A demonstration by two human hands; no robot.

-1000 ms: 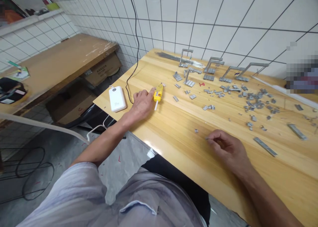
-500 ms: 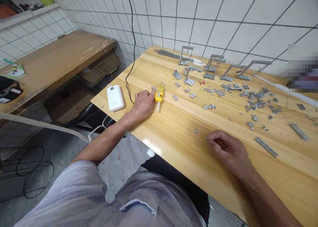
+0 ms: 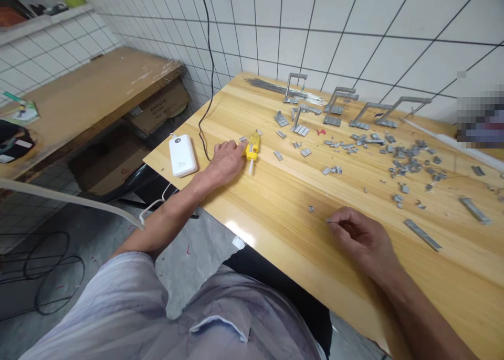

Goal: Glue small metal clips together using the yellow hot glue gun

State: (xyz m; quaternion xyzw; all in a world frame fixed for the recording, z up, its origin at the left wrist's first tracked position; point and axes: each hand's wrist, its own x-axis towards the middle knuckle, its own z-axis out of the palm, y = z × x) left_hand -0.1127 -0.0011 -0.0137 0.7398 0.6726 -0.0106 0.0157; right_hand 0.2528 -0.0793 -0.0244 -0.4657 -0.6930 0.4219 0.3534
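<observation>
My left hand (image 3: 226,161) is closed around the handle of a yellow hot glue gun (image 3: 253,147), which rests on its side on the wooden table (image 3: 275,218). A white glue stick (image 3: 251,167) pokes out of the gun's rear, and a black cord (image 3: 202,124) runs from beneath the hand. Thumb and forefinger of my right hand (image 3: 360,239) pinch a short, thin dark piece, perhaps wire (image 3: 329,222); most of it is hidden. Just left of that fingertip lies a small grey metal bit (image 3: 311,209). A flat metal strip (image 3: 423,234) lies right of my right hand.
Several metal frames on slotted bases (image 3: 301,129) stand near the tiled wall, before a bundle of thin rods (image 3: 268,87). Small metal pieces (image 3: 411,158) are scattered to the right. A white power bank (image 3: 183,155) sits at the left edge. Another table (image 3: 98,87) stands farther left.
</observation>
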